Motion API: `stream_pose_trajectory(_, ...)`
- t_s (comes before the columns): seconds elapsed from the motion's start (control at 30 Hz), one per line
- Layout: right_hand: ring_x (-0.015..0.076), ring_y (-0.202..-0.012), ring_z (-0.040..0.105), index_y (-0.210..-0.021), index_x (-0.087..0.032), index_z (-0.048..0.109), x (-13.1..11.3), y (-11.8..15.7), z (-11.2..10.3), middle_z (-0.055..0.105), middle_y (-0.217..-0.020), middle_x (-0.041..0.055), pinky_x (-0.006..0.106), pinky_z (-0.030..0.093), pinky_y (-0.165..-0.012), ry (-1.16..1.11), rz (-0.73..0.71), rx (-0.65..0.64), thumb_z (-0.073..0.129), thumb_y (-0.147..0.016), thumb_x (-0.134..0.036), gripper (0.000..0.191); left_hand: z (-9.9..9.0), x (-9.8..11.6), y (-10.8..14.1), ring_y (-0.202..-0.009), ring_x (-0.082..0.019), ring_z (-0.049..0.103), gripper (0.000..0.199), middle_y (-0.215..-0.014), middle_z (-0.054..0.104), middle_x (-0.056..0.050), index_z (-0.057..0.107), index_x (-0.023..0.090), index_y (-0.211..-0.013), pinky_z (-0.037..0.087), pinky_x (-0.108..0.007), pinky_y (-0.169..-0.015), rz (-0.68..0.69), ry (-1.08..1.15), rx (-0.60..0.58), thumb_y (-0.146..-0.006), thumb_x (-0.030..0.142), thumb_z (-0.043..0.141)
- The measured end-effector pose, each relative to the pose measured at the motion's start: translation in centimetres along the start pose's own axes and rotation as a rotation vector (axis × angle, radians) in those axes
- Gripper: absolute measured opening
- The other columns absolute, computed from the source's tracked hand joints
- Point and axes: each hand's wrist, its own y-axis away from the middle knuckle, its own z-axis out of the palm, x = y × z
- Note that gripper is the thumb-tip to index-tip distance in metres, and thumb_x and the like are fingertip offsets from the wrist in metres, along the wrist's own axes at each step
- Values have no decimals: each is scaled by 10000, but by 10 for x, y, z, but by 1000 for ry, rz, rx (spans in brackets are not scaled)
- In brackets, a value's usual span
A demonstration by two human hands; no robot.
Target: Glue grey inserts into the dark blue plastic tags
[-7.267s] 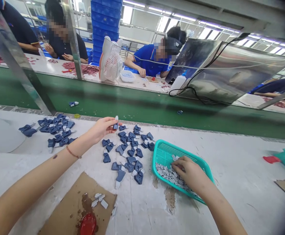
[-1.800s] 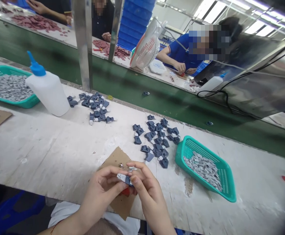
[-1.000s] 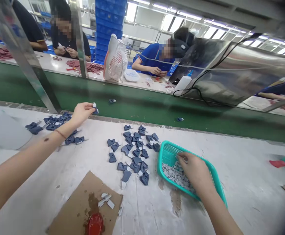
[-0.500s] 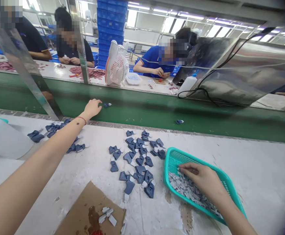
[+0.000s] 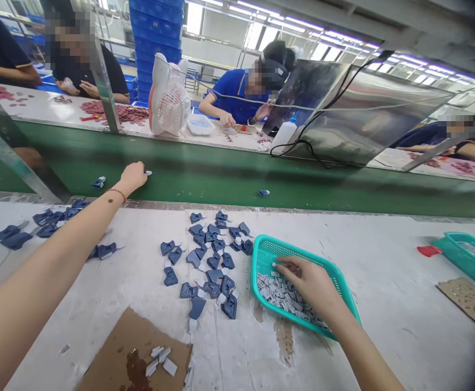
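My left hand [image 5: 133, 176] reaches over the green belt [image 5: 205, 182], its fingers closed on a small blue piece with a white tip [image 5: 148, 172], mostly hidden by the hand. Over a teal basket [image 5: 302, 251] of small grey-white pieces [image 5: 284, 297], my right hand [image 5: 306, 277] pinches one small pale piece [image 5: 275, 265]. Several dark blue parts [image 5: 213, 275] with white tabs are spread on the white table left of the basket. More blue parts [image 5: 52, 218] lie beside my left forearm.
Brown cardboard [image 5: 111, 347] with several white pieces [image 5: 164, 360] lies in front. Blue pieces [image 5: 99, 182] [image 5: 263, 193] rest on the belt. A metal post [image 5: 21, 146] stands at left. Another teal basket [image 5: 457, 255] is at right. People work across the belt.
The view has swung right, bringing another basket and cardboard into sight. My left hand has closed on the blue piece on the belt. My right hand remains over the basket.
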Motion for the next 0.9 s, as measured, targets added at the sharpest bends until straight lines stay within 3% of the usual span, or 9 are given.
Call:
stream_pose_trajectory(0.1, 320, -889, 680, -870, -176, 739, -3, 1, 5, 757, -920, 118, 417, 516, -753, 54, -46, 12, 533, -817, -407, 314, -7, 8, 17, -1066, -247, 619, 301, -1232, 611, -101, 597, 152, -1188, 530, -463, -889, -68, 234, -15, -915, 278, 609)
stream_pose_trajectory(0.2, 320, -870, 676, -814, -183, 726, -5, -1, 9, 756, -898, 119, 425, 504, -763, 90, -82, 35, 532, -792, -376, 275, -16, 16, 53, -988, -216, 659, 212, -1124, 667, -98, 633, 117, -1097, 562, -412, -845, -108, 513, -101, -919, 227, 598)
stream_pose_trajectory(0.37, 318, -801, 674, -781, -185, 696, -21, 8, 5, 741, -870, 133, 424, 505, -701, 98, -104, 120, 529, -778, -407, 278, -42, 19, 144, -921, -193, 699, 77, -964, 743, -138, 696, 85, -891, 552, -331, -907, -180, 886, -278, -855, 109, 632)
stream_pose_trajectory(0.5, 274, -757, 662, -853, -218, 692, -67, 43, 8, 730, -857, 94, 384, 504, -664, 33, -182, 154, 531, -827, -487, 314, -62, 9, 219, -878, -183, 697, 187, -946, 753, -99, 709, 123, -958, 551, -329, -877, -278, 1028, -321, -773, 127, 736)
stream_pose_trajectory(0.57, 256, -772, 659, -854, -234, 688, -101, 68, 16, 722, -860, 78, 366, 507, -682, -52, -336, 78, 562, -843, -460, 259, -69, -1, 252, -855, -178, 692, 211, -914, 752, -81, 709, 139, -964, 555, -320, -835, -341, 1066, -310, -757, 123, 749)
stream_pose_trajectory(0.7, 223, -805, 646, -838, -244, 640, -162, 117, 40, 695, -848, 53, 342, 515, -698, -175, -649, -243, 564, -889, -274, 97, -76, -22, 312, -817, -155, 678, 239, -891, 740, -55, 716, 162, -962, 546, -266, -751, -443, 1138, -294, -732, 122, 767)
stream_pose_trajectory(0.8, 213, -812, 620, -833, -227, 609, -189, 137, 55, 665, -825, 48, 335, 510, -687, -130, -748, -407, 536, -899, -166, 116, -75, -36, 350, -859, -143, 666, 256, -979, 726, -54, 714, 178, -988, 533, -233, -745, -498, 1221, -303, -740, 160, 772)
stream_pose_trajectory(0.9, 219, -810, 607, -807, -215, 601, -201, 145, 64, 645, -835, 61, 330, 500, -653, -41, -798, -458, 525, -900, -134, 145, -71, -46, 379, -886, -137, 656, 261, -1027, 716, -38, 705, 206, -984, 521, -217, -748, -515, 1257, -291, -737, 211, 787)
